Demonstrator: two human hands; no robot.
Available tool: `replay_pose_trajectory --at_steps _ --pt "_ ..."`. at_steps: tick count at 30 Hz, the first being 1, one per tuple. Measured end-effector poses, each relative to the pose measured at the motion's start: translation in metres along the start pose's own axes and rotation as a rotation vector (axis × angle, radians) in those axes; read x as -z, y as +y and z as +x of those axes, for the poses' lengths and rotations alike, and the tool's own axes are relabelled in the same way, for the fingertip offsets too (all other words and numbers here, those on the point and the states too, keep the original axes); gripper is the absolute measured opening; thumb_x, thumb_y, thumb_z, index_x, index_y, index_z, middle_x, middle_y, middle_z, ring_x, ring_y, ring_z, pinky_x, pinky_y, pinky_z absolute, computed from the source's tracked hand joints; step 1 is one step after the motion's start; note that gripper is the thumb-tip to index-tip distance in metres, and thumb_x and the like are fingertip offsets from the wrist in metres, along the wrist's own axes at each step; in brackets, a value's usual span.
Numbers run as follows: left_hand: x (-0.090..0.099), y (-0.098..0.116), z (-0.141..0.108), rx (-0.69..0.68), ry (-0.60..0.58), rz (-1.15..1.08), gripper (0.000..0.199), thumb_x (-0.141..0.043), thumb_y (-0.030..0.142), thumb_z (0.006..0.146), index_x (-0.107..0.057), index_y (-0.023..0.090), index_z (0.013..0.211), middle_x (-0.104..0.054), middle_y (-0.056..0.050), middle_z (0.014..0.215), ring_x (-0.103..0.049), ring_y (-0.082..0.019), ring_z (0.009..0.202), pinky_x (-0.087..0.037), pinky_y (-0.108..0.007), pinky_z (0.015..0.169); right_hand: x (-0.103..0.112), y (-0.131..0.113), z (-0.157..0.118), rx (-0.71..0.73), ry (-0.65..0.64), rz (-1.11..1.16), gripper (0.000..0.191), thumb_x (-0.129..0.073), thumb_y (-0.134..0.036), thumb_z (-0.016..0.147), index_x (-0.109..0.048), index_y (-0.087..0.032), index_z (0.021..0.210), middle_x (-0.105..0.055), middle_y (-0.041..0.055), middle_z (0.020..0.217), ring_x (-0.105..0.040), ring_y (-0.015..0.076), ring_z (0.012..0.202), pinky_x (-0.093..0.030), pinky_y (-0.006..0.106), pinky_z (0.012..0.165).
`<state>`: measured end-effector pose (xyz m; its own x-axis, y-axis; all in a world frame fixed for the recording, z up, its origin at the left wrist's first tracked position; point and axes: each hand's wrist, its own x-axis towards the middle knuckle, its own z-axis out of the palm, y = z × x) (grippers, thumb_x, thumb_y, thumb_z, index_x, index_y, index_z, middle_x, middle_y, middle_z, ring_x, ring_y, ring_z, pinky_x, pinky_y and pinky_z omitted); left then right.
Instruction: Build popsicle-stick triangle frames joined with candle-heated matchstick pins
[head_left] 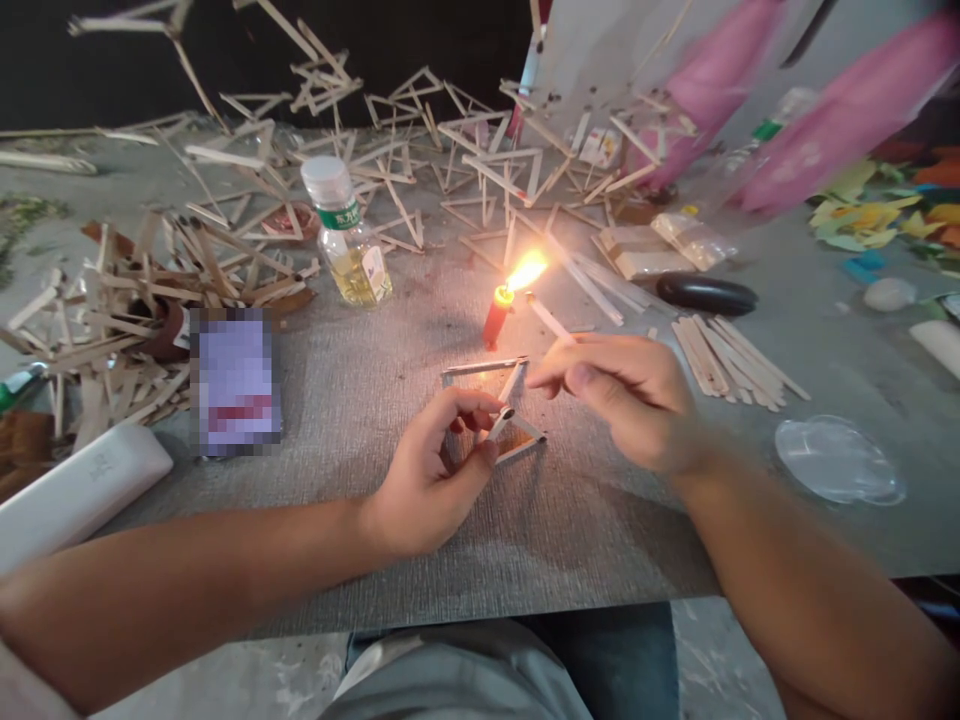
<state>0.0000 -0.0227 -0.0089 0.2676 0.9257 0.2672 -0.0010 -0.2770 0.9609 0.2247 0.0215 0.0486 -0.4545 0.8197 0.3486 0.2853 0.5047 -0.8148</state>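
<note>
My left hand (435, 480) pinches a dark-tipped joint of a zigzag frame of flat wooden sticks (486, 367) between thumb and fingers. The frame rests low over the table, partly hidden behind that hand. In my right hand (634, 395), a single wooden stick (550, 322) is gripped near one end. Its free, darkened tip points at the flame of a short red candle (496, 320). The lit candle stands upright just beyond the frame, its flame leaning right; whether the stick's tip touches the flame I cannot tell.
A bottle of yellow liquid (352, 245) stands left of the candle. Many joined stick frames (517, 165) spread across the back. A stick pile (127, 310), a blurred purple pack (236, 375) and a white case (90, 490) lie left; loose sticks (731, 360) and a transparent lid (838, 460) right.
</note>
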Motion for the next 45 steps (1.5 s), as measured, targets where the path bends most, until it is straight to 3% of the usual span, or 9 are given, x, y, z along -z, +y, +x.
replay_pose_trajectory --at_steps 5,11,16,22,26,31,35,38,45 --pt "0.001 -0.003 -0.002 -0.001 -0.007 0.006 0.014 -0.063 0.018 0.097 -0.064 0.023 0.11 -0.061 -0.004 0.096 -0.055 -0.017 0.086 -0.047 -0.03 0.077 0.045 0.005 -0.002 -0.27 -0.185 -0.211 0.033 -0.057 -0.036 0.1 -0.08 -0.022 0.08 -0.073 0.0027 0.072 -0.062 0.0163 0.064 -0.047 0.033 0.06" --pt "0.003 -0.006 -0.003 -0.008 0.004 0.036 0.02 -0.062 0.015 0.095 -0.064 0.024 0.113 -0.06 -0.003 0.096 -0.053 -0.017 0.086 -0.046 -0.031 0.078 0.06 0.032 -0.004 -0.554 -0.075 -0.594 0.032 -0.051 -0.036 0.099 -0.08 -0.025 0.09 -0.077 0.0042 0.084 -0.065 0.0198 0.067 -0.045 0.035 0.06" --pt "0.003 -0.004 -0.003 0.019 0.011 0.033 0.02 -0.062 0.015 0.095 -0.065 0.024 0.113 -0.061 -0.004 0.095 -0.055 -0.017 0.086 -0.047 -0.032 0.076 0.046 0.053 0.003 -0.548 -0.093 -0.623 0.028 -0.05 -0.024 0.095 -0.077 -0.026 0.093 -0.079 0.0064 0.105 -0.07 0.0268 0.093 -0.048 0.041 0.079" --pt "0.002 -0.004 -0.003 0.018 0.019 0.028 0.022 -0.064 0.015 0.094 -0.065 0.025 0.114 -0.061 -0.004 0.095 -0.056 -0.018 0.087 -0.049 -0.032 0.077 0.046 0.057 0.004 -0.548 0.017 -0.654 0.021 -0.047 -0.025 0.097 -0.062 -0.026 0.113 -0.061 0.0005 0.067 -0.054 0.0212 0.061 -0.038 0.036 0.064" --pt "0.002 -0.006 -0.004 0.023 0.017 0.029 0.023 -0.061 0.014 0.095 -0.065 0.026 0.115 -0.06 -0.004 0.097 -0.056 -0.017 0.089 -0.048 -0.032 0.078 0.055 0.064 -0.001 -0.48 0.154 -0.665 0.035 -0.05 -0.031 0.099 -0.05 -0.023 0.133 -0.066 0.0026 0.073 -0.056 0.0217 0.062 -0.041 0.037 0.066" --pt "0.002 -0.007 -0.005 0.02 0.005 0.038 0.024 -0.061 0.014 0.096 -0.064 0.026 0.116 -0.06 -0.003 0.098 -0.055 -0.017 0.091 -0.047 -0.032 0.081 0.058 0.072 0.004 -0.578 0.166 -0.695 0.022 -0.047 -0.027 0.098 -0.066 -0.022 0.107 -0.074 0.0085 0.088 -0.061 0.0224 0.07 -0.043 0.038 0.069" --pt "0.003 -0.006 -0.004 0.035 0.008 0.035 0.024 -0.062 0.014 0.094 -0.064 0.025 0.115 -0.06 -0.003 0.097 -0.055 -0.017 0.09 -0.046 -0.032 0.081 0.048 0.076 0.011 -0.543 0.219 -0.699 0.015 -0.054 -0.022 0.093 -0.069 -0.02 0.091 -0.074 0.0125 0.104 -0.067 0.0278 0.093 -0.048 0.042 0.083" --pt "0.003 -0.004 -0.003 0.032 0.01 0.034 0.023 -0.063 0.014 0.093 -0.065 0.025 0.114 -0.061 -0.004 0.096 -0.055 -0.017 0.089 -0.046 -0.033 0.081 0.04 0.082 0.012 -0.527 0.265 -0.723 0.013 -0.06 -0.018 0.09 -0.072 -0.018 0.093 -0.071 0.0139 0.11 -0.067 0.0295 0.1 -0.049 0.047 0.093" --pt "0.002 -0.001 -0.002 0.076 0.008 0.017 0.022 -0.062 0.014 0.093 -0.064 0.025 0.112 -0.06 -0.003 0.096 -0.055 -0.017 0.089 -0.046 -0.031 0.081 0.034 0.088 0.011 -0.519 0.244 -0.756 0.017 -0.067 -0.013 0.085 -0.078 -0.019 0.096 -0.076 0.0083 0.102 -0.068 0.0246 0.088 -0.049 0.043 0.089"
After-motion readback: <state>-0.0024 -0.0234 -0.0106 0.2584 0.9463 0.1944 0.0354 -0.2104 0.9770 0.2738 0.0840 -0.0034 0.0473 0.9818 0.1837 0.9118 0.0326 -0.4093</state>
